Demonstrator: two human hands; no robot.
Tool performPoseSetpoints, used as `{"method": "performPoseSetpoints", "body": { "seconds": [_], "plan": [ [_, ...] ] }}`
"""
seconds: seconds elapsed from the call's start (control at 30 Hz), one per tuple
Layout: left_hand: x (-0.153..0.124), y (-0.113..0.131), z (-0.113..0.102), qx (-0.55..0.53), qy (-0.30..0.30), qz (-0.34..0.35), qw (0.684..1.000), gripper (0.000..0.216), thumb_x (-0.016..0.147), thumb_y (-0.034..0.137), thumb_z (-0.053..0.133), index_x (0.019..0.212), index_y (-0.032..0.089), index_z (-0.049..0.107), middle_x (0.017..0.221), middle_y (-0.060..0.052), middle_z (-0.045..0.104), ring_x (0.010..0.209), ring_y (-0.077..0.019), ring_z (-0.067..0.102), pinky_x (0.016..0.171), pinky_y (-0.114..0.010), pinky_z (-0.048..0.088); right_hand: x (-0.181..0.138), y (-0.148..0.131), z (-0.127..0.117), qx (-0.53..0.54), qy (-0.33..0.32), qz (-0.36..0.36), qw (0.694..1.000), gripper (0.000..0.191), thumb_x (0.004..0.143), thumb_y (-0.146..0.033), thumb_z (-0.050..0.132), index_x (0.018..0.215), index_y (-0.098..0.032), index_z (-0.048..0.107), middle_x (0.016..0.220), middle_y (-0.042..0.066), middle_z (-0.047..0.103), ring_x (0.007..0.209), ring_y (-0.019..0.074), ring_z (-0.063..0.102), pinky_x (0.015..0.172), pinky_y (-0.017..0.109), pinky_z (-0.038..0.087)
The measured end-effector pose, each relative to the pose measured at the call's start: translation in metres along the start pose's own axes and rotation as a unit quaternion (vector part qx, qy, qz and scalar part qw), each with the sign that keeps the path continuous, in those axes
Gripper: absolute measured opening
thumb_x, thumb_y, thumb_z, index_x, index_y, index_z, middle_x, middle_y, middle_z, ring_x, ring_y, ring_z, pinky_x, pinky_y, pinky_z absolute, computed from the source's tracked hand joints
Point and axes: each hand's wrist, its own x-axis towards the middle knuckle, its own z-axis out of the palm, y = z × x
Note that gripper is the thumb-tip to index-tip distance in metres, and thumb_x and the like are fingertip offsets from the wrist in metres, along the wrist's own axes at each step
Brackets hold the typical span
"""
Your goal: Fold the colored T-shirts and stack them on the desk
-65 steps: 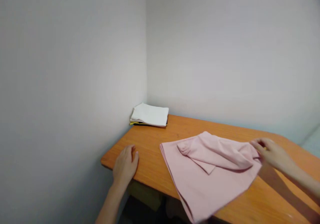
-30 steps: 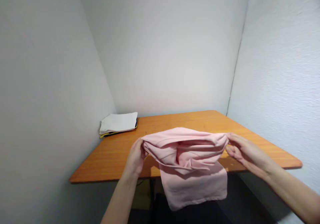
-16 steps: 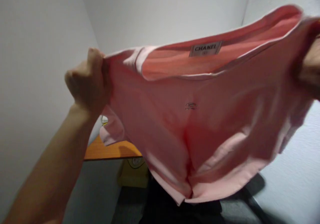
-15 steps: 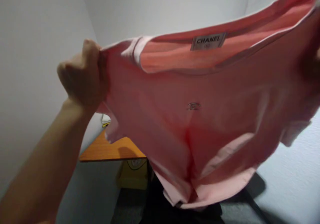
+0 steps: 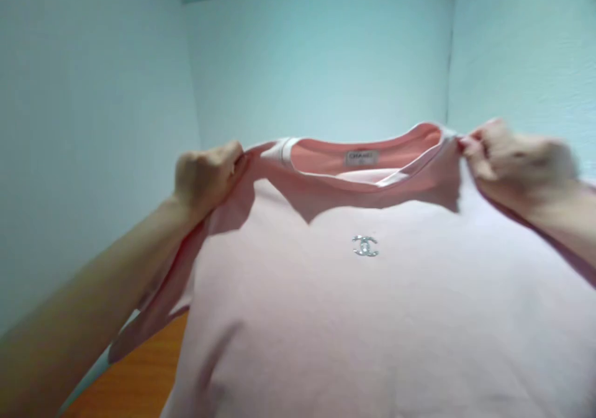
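Well, the pink shirt (image 5: 307, 318) hangs upright in the air, its emblem (image 5: 365, 246) facing the holder. The left hand (image 5: 208, 172) is curled tight on one shoulder (image 5: 258, 166); the right hand (image 5: 516, 166), blurred, grips the other beside the collar (image 5: 326, 158). I'd pull both sides evenly, as the collar dips between them. Open air shows above it, before the back wall (image 5: 316, 64); the left wall (image 5: 93, 126) bounds that side. The hem is out of sight, so I can't tell if it clears the table (image 5: 139, 374).

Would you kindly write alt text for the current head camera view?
A person's left hand and right hand hold up a pink shirt with a silver emblem on its front, gripping either side of the neckline. Orange tabletop shows at lower left.
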Motion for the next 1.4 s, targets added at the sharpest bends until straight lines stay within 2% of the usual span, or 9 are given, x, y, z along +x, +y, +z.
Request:
{"method": "performPoseSetpoints", "body": {
  "seconds": [0.1,0.2,0.27,0.37,0.47,0.53,0.67,0.97,1.4],
  "plan": [
    [0.060,0.025,0.051,-0.017,-0.162,-0.007,0.987,0.050,0.100,0.049,0.023,0.109,0.013,0.057,0.103,-0.016,0.065,0.096,-0.0314,0.062,0.082,-0.042,0.044,0.049,-0.040,0.059,-0.049,-0.147,-0.057,0.986,0.042,0.104,-0.040,0.029,0.119,-0.009,0.053,0.101,0.020,0.064,0.096,0.0272,0.059,0.079,0.037,0.039],
    [0.084,0.062,0.099,-0.028,-0.239,-0.016,0.971,0.036,0.098,0.027,0.030,0.119,0.010,0.054,0.119,-0.021,0.060,0.114,-0.0312,0.055,0.092,-0.041,0.041,0.061,-0.079,0.119,-0.027,-0.252,-0.084,0.964,0.033,0.100,-0.029,0.041,0.122,-0.007,0.052,0.119,0.025,0.055,0.112,0.0317,0.052,0.091,0.042,0.036],
    [0.061,0.084,0.131,-0.043,-0.298,-0.009,0.954,0.032,0.094,0.023,0.038,0.114,0.011,0.059,0.120,-0.019,0.060,0.115,-0.0295,0.054,0.095,-0.039,0.041,0.035,-0.093,0.157,-0.013,-0.296,-0.091,0.951,0.030,0.096,-0.025,0.046,0.118,-0.009,0.058,0.119,0.023,0.056,0.112,0.0336,0.052,0.093,0.045,0.036],
    [-0.012,0.105,0.178,-0.071,-0.402,-0.010,0.913,0.039,0.094,0.036,0.038,0.112,0.013,0.064,0.119,-0.018,0.063,0.117,-0.0312,0.054,0.099,-0.043,0.040,-0.035,-0.087,0.209,0.014,-0.389,-0.101,0.915,0.032,0.095,-0.034,0.046,0.112,-0.017,0.067,0.113,0.018,0.062,0.110,0.0347,0.056,0.092,0.051,0.040],
    [-0.076,0.108,0.215,-0.091,-0.491,-0.037,0.865,0.061,0.093,0.055,0.029,0.135,0.018,0.051,0.145,-0.017,0.044,0.135,-0.0377,0.037,0.107,-0.057,0.030,-0.094,-0.056,0.251,0.026,-0.497,-0.056,0.865,0.049,0.095,-0.055,0.037,0.139,-0.036,0.049,0.149,0.009,0.038,0.134,0.0422,0.032,0.100,0.065,0.028],
    [-0.094,0.106,0.235,-0.108,-0.529,-0.050,0.840,0.070,0.092,0.063,0.022,0.147,0.023,0.035,0.156,-0.012,0.026,0.142,-0.0374,0.024,0.110,-0.061,0.023,-0.111,-0.034,0.272,0.028,-0.529,-0.020,0.848,0.059,0.093,-0.065,0.028,0.147,-0.043,0.031,0.158,0.002,0.018,0.140,0.0422,0.018,0.102,0.071,0.020],
    [-0.091,0.111,0.267,-0.140,-0.541,-0.058,0.827,0.075,0.090,0.068,0.013,0.152,0.027,0.022,0.159,-0.007,0.011,0.146,-0.0337,0.010,0.114,-0.061,0.012,-0.109,-0.004,0.299,0.028,-0.522,-0.006,0.852,0.066,0.091,-0.071,0.014,0.150,-0.043,0.023,0.159,-0.003,0.010,0.143,0.0397,0.010,0.103,0.074,0.014],
    [-0.074,0.145,0.304,-0.153,-0.510,-0.056,0.845,0.074,0.090,0.067,0.013,0.151,0.027,0.024,0.159,-0.007,0.014,0.147,-0.0319,0.009,0.115,-0.058,0.011,-0.100,0.039,0.346,0.029,-0.503,-0.011,0.864,0.066,0.089,-0.073,0.014,0.149,-0.046,0.023,0.158,-0.006,0.009,0.143,0.0378,0.011,0.105,0.073,0.012],
    [-0.062,0.154,0.324,-0.150,-0.516,-0.050,0.842,0.072,0.091,0.066,0.013,0.151,0.027,0.023,0.160,-0.006,0.011,0.147,-0.0318,0.007,0.115,-0.059,0.011,-0.087,0.041,0.355,0.039,-0.505,-0.011,0.862,0.065,0.092,-0.070,0.016,0.149,-0.041,0.027,0.158,-0.002,0.014,0.142,0.0392,0.013,0.107,0.072,0.010]
  ]
}}
